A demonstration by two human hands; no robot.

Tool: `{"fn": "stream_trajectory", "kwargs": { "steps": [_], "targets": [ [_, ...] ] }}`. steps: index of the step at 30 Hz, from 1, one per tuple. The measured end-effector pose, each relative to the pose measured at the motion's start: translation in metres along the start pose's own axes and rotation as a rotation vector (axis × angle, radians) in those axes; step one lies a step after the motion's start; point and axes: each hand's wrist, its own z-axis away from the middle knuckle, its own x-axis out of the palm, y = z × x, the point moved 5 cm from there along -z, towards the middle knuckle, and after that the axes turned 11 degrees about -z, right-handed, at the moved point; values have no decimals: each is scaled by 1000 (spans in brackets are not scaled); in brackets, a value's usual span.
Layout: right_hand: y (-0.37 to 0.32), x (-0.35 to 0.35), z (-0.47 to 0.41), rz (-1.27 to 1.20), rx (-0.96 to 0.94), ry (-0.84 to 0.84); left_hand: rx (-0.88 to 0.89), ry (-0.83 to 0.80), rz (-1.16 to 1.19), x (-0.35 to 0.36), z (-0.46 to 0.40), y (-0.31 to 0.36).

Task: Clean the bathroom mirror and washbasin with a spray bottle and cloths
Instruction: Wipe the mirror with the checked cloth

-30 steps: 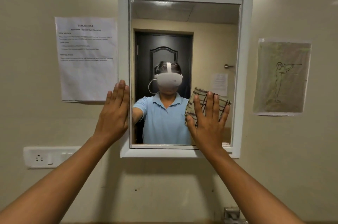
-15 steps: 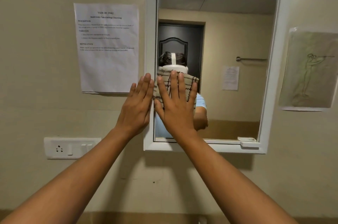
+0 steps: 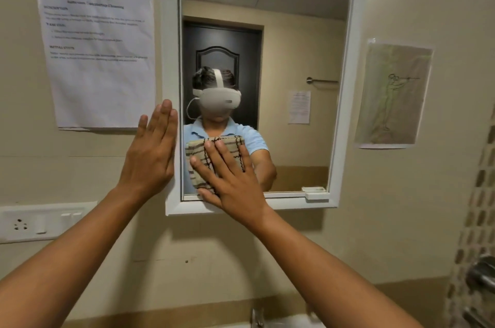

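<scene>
The right hand (image 3: 230, 180), fingers spread flat, presses the folded cloth (image 3: 214, 156) against the mirror (image 3: 294, 127) glass near its lower corner. The left hand (image 3: 152, 151), fingers together, braces the frame beside it (good for steadiness). Even pressure and overlapping strokes outward from the palm seem best.

Glossy glass mirror (image 3: 294, 60); woven striped cloth (image 3: 198, 151); matt paper notice (image 3: 99, 60)

**Head view — cloth on the lower left glass**

I see my right hand (image 3: 230, 180) pressing a striped cloth (image 3: 214, 159) flat against the mirror (image 3: 294, 46), fingers straight, near the bottom left corner of the glass. My left hand (image 3: 152, 151) lies flat on the white frame (image 3: 345, 92) and the wall beside it. A printed sheet (image 3: 99, 54) hangs left of the mirror — a line drawing (image 3: 393, 94) hangs right. A socket plate (image 3: 40, 220) sits low on the left. A tap top (image 3: 257, 317) shows at the bottom edge.
</scene>
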Motion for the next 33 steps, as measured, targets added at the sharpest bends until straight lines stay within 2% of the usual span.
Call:
{"fn": "stream_trajectory", "kwargs": {
  "steps": [4,9,14,20,27,30,33],
  "targets": [
    [43,-14,17,45,59,3,-32,-9,-13,2,1,1],
    [109,-35,44,92,213,-35,-87,-8,8,3,5,10],
    [146,-47,76,42,417,11,-118,-23,13,6,16,18],
    [117,-36,89,-24,570,18,-105,-78,-3,6,27,18],
    [85,-22,70,-24,490,24,-98,-74,14,8,29,19],
    [46,-9,50,-48,376,-3,-95,-75,24,9,30,18],
    [6,3,27,-53,352,-2,-76,-58,45,8,30,18]
  ]
}}
